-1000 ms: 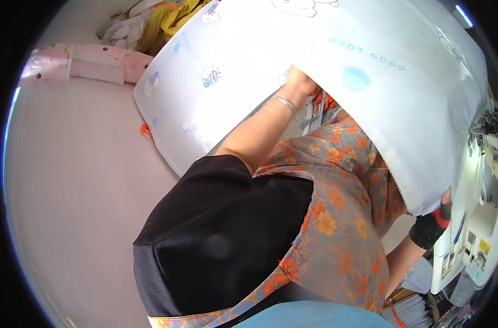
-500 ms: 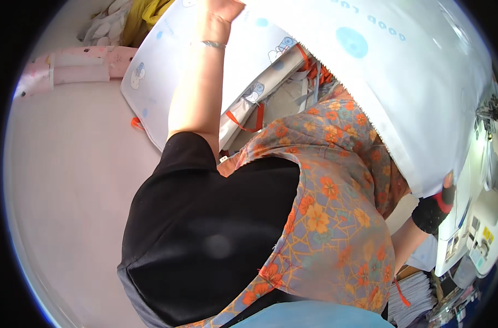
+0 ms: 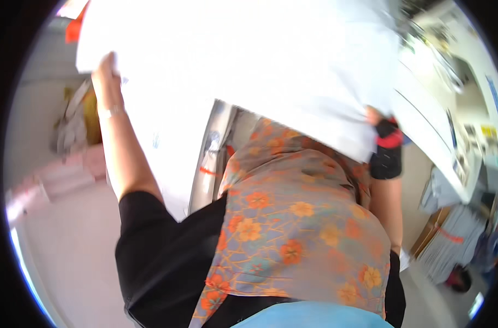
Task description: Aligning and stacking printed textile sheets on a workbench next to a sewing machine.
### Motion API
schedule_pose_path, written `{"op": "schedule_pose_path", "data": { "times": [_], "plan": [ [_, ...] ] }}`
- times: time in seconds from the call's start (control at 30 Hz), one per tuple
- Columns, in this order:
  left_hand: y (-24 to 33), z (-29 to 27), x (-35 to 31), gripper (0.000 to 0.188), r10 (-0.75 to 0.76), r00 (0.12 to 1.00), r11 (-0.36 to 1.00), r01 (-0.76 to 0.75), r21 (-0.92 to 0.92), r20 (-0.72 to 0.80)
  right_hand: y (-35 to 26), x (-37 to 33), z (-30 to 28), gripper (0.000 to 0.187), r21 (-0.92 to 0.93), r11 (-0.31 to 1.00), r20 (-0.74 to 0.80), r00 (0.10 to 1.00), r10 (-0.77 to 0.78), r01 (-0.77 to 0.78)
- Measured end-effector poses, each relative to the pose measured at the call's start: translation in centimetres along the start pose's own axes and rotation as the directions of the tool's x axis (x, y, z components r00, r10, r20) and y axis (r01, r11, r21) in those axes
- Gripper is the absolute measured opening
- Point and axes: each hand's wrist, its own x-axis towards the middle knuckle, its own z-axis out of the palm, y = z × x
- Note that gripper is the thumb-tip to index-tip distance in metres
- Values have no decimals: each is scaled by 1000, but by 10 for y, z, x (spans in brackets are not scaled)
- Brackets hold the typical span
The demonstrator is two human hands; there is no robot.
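Observation:
A large white sheet, washed out by glare, spans the upper middle in front of me. My left hand is closed on its left part, near a corner. On the right, my right hand, in a black and red wrist wrap, grips the sheet's near right edge; cloth hides some of its fingers. Below the raised sheet, a pale printed sheet hangs beside my left arm. Between it and my flowered apron lies a folded, shiny printed piece with an orange strap.
A white machine on a table, sewing-machine-like, stands at the right. Below it is a stack of grey folded pieces with an orange strip. Pink printed material and white and yellow bundles are at the left.
My left hand has moved left and down with the sheet's edge, and my right hand has come up and inward. The sheet is spread across the view, which has also turned.

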Motion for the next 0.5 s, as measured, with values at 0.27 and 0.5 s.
{"op": "schedule_pose_path", "data": {
  "times": [0.27, 0.5],
  "plan": [
    [-11, 45, -27, 67, 778, 621, 174, -351, 920, 90, -14, -24, 17, 35, 311, 920, 55, 971, 233, -238],
    [41, 311, -303, 38, 657, -59, 203, -946, -251, 752, -17, -27, 14, 27, 465, 863, 167, 977, 133, -197]
  ]
}}
